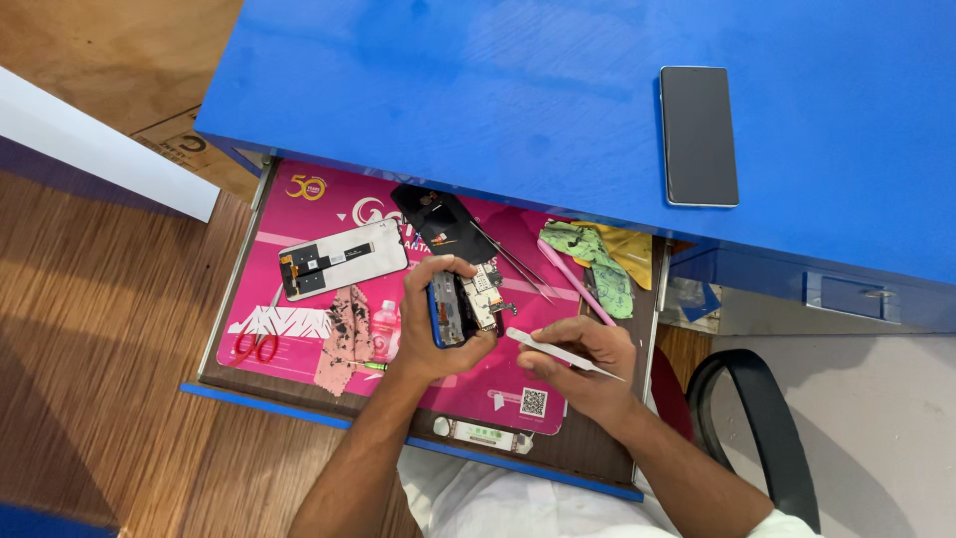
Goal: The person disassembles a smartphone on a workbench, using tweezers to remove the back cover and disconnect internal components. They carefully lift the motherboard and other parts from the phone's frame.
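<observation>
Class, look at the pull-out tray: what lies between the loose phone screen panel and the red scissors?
In the head view, only bare pink mat shows between the screen panel and the red scissors.

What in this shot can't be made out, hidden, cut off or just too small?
Head view:
- Opened phone: its lower edge is hidden by the left hand; circuit parts too small to tell apart.
- White flat tool: its rear end is covered by the right hand.
- Red scissors: blade tips indistinct against the pink mat.
- Drawer: back hidden under the blue desk.
</observation>
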